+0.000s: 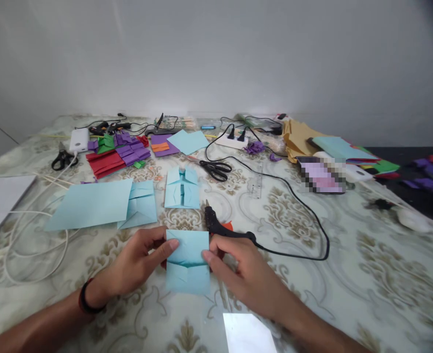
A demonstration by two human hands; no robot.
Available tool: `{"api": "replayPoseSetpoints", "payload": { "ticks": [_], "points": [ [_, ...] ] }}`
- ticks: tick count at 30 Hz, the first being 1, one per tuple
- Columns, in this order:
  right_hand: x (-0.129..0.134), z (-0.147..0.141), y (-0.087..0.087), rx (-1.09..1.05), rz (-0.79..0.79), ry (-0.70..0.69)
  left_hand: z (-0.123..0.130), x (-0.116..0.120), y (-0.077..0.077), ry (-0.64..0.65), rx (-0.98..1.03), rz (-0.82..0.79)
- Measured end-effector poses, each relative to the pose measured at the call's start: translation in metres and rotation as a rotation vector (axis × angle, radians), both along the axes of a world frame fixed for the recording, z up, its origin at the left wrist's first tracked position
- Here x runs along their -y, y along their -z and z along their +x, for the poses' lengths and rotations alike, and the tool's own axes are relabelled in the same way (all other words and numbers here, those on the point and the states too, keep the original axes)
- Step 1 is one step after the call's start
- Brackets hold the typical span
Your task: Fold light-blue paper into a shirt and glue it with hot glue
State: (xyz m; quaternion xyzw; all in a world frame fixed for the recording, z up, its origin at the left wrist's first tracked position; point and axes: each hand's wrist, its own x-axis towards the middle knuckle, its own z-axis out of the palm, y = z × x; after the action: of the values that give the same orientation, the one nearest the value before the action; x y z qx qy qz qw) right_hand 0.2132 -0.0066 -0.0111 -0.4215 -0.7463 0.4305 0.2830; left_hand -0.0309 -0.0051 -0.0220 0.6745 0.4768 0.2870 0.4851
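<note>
A folded light blue paper (187,262) is held between both hands near the table's front, with a crease and a flap across its middle. My left hand (143,260) pinches its upper left edge, thumb on top. On the right edge, my right hand (234,267) grips it between thumb and fingers. Just beyond the right hand lies a black glue gun (220,226) with its nozzle pointing away. Another folded blue piece (181,189) rests behind the held paper. To the left, a flat blue sheet (95,203) partly covers a folded blue piece (142,206).
Black scissors (215,169) lie behind the glue gun, whose cable loops right. A white power strip (232,140), purple and red folded papers (108,163), a white power bank (79,139) and a phone (321,175) sit farther back. White cables (36,213) curl at the left.
</note>
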Motion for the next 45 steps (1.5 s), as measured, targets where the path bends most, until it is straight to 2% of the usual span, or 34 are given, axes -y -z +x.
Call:
{"api": "replayPoseSetpoints", "payload": {
  "ticks": [3, 7, 22, 30, 35, 45],
  "points": [
    [-0.0023, 0.0012, -0.0014, -0.053, -0.147, 0.042, 0.0006, -0.0014, -0.0022, 0.006, 0.022, -0.033],
    [-0.0039, 0.0031, 0.0002, -0.108, -0.204, 0.084, 0.002, -0.0017, -0.0049, 0.001, 0.044, -0.054],
    [-0.0044, 0.0034, 0.0016, -0.145, -0.208, 0.109, 0.0019, -0.0003, -0.0045, -0.019, 0.116, 0.003],
    [-0.0051, 0.0045, 0.0006, -0.128, -0.216, 0.102, 0.0013, -0.0008, 0.001, -0.078, 0.149, 0.003],
    [-0.0046, 0.0035, -0.0003, -0.131, -0.199, 0.096, 0.0022, -0.0015, -0.0007, -0.112, 0.201, 0.021],
    [-0.0041, 0.0037, -0.0016, -0.07, -0.192, -0.011, 0.001, -0.0013, -0.0009, -0.111, 0.187, -0.003]
  ]
}}
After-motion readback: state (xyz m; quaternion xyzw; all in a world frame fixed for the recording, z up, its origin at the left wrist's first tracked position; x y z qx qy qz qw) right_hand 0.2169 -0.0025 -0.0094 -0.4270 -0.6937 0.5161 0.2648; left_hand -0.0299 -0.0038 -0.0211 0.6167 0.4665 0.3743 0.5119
